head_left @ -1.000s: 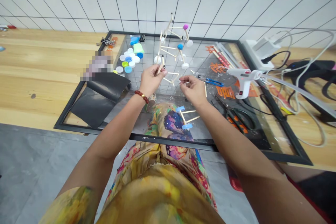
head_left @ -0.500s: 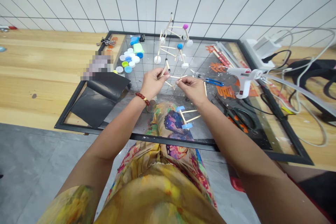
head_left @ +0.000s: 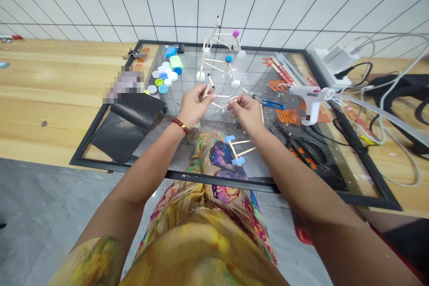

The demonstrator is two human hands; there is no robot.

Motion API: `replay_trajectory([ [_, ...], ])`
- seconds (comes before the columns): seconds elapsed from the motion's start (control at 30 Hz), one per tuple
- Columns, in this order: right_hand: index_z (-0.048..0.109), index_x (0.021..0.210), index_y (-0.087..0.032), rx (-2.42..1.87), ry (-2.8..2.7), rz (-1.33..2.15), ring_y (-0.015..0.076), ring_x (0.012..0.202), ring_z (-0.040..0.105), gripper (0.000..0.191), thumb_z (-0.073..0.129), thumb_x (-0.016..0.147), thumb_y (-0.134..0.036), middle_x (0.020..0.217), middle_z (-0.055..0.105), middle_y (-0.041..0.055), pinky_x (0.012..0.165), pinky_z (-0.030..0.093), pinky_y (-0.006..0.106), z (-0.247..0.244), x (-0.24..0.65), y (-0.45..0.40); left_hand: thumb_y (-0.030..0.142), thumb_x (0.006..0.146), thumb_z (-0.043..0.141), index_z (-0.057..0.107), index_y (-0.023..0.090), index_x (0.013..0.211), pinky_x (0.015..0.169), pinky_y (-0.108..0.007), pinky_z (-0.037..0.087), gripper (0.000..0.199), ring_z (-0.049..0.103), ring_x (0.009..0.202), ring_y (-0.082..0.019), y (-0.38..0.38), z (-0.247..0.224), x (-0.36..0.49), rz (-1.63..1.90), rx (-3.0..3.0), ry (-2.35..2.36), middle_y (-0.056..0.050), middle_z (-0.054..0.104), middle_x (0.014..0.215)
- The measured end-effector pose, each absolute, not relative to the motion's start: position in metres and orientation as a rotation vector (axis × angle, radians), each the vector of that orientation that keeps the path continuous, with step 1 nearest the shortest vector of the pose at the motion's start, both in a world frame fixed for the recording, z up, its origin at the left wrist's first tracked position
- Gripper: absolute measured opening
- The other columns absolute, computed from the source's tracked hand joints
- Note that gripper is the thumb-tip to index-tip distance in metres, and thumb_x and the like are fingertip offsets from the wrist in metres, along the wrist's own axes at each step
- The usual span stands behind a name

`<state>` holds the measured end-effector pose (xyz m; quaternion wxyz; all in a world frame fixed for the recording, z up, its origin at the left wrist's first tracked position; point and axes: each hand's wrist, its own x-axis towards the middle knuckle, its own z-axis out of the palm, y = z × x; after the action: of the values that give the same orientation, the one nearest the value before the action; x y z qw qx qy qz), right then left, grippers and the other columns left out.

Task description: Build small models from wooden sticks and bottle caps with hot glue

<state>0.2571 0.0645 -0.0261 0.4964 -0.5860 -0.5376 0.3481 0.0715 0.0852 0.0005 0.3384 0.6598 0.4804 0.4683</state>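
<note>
My left hand [head_left: 196, 105] is closed on a small stick frame [head_left: 210, 85] with a dark-tipped crosspiece at its top. Just to the right, my right hand [head_left: 246, 111] pinches the end of a thin wooden stick [head_left: 233, 99]. More pale sticks lie between the two hands, close to the glass. Behind them stand stick models with white caps as wheels, one with a blue ball [head_left: 229, 59] and one with a magenta ball [head_left: 236, 33]. Nearer my lap is a stick piece with two light blue caps [head_left: 238, 161].
Bottle caps [head_left: 163, 89] and black sheets [head_left: 117, 134] are at the left of the black-framed glass board [head_left: 214, 179]. To the right are a white glue gun [head_left: 311, 100], blue cutter [head_left: 274, 104], black scissors [head_left: 311, 152] and white cables.
My right hand has shifted slightly right with its stick. The stick frame in my left hand has tilted a little, its dark-tipped crosspiece moving slightly left. The standing models have stayed in place.
</note>
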Motion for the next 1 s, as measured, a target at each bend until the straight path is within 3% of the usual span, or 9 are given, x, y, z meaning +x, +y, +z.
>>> replay_trajectory([
  [0.13, 0.060, 0.074, -0.020, -1.419, -1.310, 0.846, 0.0088, 0.046, 0.050, 0.016, 0.064, 0.080, -0.034, 0.065, 0.067, -0.0010, 0.049, 0.037, 0.024, -0.025, 0.256, 0.064, 0.015, 0.063, 0.079, 0.066, 0.019, 0.101, 0.071, -0.026, 0.050, 0.040, 0.062, 0.077, -0.013, 0.082, 0.003, 0.069, 1.097, 1.802, 1.103, -0.002, 0.072, 0.096],
  [0.23, 0.060, 0.075, -0.020, -1.421, -1.321, 0.841, 0.0086, 0.046, 0.050, 0.018, 0.064, 0.080, -0.036, 0.066, 0.068, -0.0007, 0.049, 0.037, 0.023, -0.026, 0.257, 0.064, 0.015, 0.064, 0.073, 0.068, 0.018, 0.097, 0.071, -0.026, 0.049, 0.033, 0.063, 0.076, -0.014, 0.080, 0.005, 0.068, 1.052, 1.861, 1.170, -0.002, 0.072, 0.089],
  [0.4, 0.060, 0.076, -0.020, -1.408, -1.345, 0.843, 0.0089, 0.047, 0.049, 0.022, 0.065, 0.080, -0.041, 0.066, 0.068, -0.0007, 0.048, 0.037, 0.023, -0.027, 0.257, 0.064, 0.017, 0.071, 0.065, 0.068, 0.017, 0.073, 0.067, -0.028, 0.046, 0.004, 0.061, 0.069, -0.016, 0.080, 0.007, 0.066, 1.025, 1.866, 1.386, 0.000, 0.068, 0.067],
  [0.67, 0.056, 0.080, -0.021, -1.390, -1.258, 0.844, 0.0084, 0.048, 0.051, 0.020, 0.063, 0.082, -0.040, 0.071, 0.069, -0.0019, 0.049, 0.037, 0.022, -0.034, 0.262, 0.069, 0.018, 0.072, 0.067, 0.067, 0.017, 0.066, 0.063, -0.026, 0.043, 0.006, 0.058, 0.064, -0.014, 0.079, 0.014, 0.065, 1.047, 1.816, 1.378, 0.000, 0.066, 0.064],
  [1.0, 0.059, 0.079, -0.021, -1.432, -1.308, 0.819, 0.0095, 0.048, 0.049, 0.017, 0.063, 0.078, -0.037, 0.064, 0.062, -0.0035, 0.050, 0.037, 0.024, -0.034, 0.262, 0.068, 0.020, 0.071, 0.068, 0.067, 0.017, 0.066, 0.059, -0.027, 0.040, 0.005, 0.055, 0.061, -0.014, 0.080, 0.012, 0.064, 1.076, 1.782, 1.413, 0.001, 0.061, 0.059],
])
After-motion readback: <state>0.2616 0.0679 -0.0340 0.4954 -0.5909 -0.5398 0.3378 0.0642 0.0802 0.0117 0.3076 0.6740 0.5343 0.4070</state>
